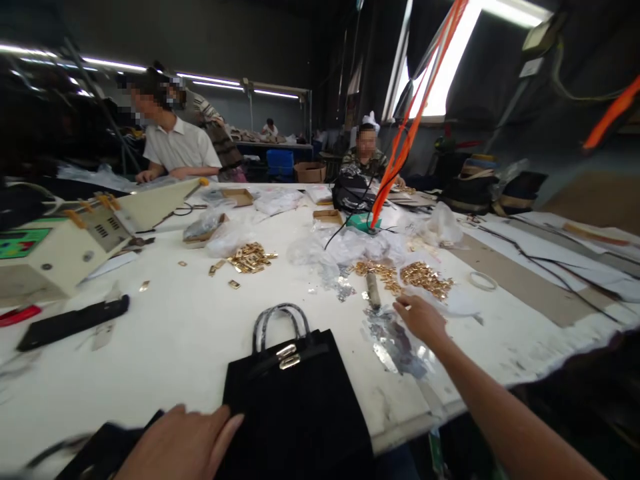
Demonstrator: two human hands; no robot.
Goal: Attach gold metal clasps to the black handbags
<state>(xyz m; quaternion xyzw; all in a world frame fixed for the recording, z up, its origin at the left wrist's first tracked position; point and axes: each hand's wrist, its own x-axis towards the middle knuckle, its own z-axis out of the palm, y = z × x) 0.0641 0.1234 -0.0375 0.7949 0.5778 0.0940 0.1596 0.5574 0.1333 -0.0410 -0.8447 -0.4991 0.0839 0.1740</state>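
A black handbag [295, 407] with two upright handles and a gold clasp [289, 357] stands at the table's front edge. My left hand [180, 443] is closed on the bag's left edge, its thumb along the front. Farther forward on the right, my right hand [423, 321] has its fingertips pinched together; whatever they hold is too small to make out. Just left of those fingers is a short greyish cylinder [373, 291], beside a shiny grey patch [397, 343] on the tabletop. Small gold metal pieces [427, 279] are heaped just beyond my right hand.
Another gold heap [250, 258] lies mid-table. A cream machine [60, 257] and a black strip [75, 322] occupy the left. Orange strips [400, 153] hang over the table. A white ring [483, 281] lies right. Co-workers [180, 147] sit across the table.
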